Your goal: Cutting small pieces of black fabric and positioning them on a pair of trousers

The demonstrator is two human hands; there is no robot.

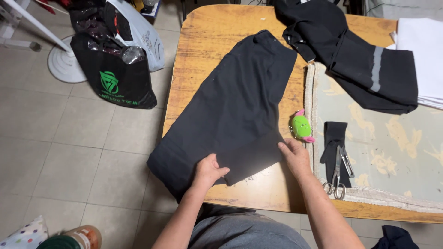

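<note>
Fingers: those of the left hand [208, 169] curled over the near edge of the black garment [233, 106], thumb on top, pinching a turned-up flap of the cloth; those of the right hand [295, 156] laid nearly flat, slightly bent, pressing the far corner of the same flap, not closed around it

Black garment: spread lengthwise on the wooden worktop [207, 37], its near left part hanging over the worktop edge toward the floor

Progress, as judged: the lower end is folded up between the two hands and appears smoothed; no pins or stitching can be seen along the fold, so the fastening looks not yet done

Beside the garment, right: green pincushion [301, 126] with pink trim, just beside the garment's edge and close to the right hand

Further right of the garment: pale patterned mat [392, 152] with frayed border; on it a small black cloth piece [333, 143], scissors [338, 177] lying across its lower end

Beyond the garment: second dark garment with a grey stripe [369, 64], heaped; white fabric [422, 55] at the worktop's far right corner

Containers, left of the garment on the tiled floor: black bag with green emblem [113, 76], stuffed full, clear plastic showing at its mouth; white plastic bag [140, 34] behind it, contents cannot be told
</note>
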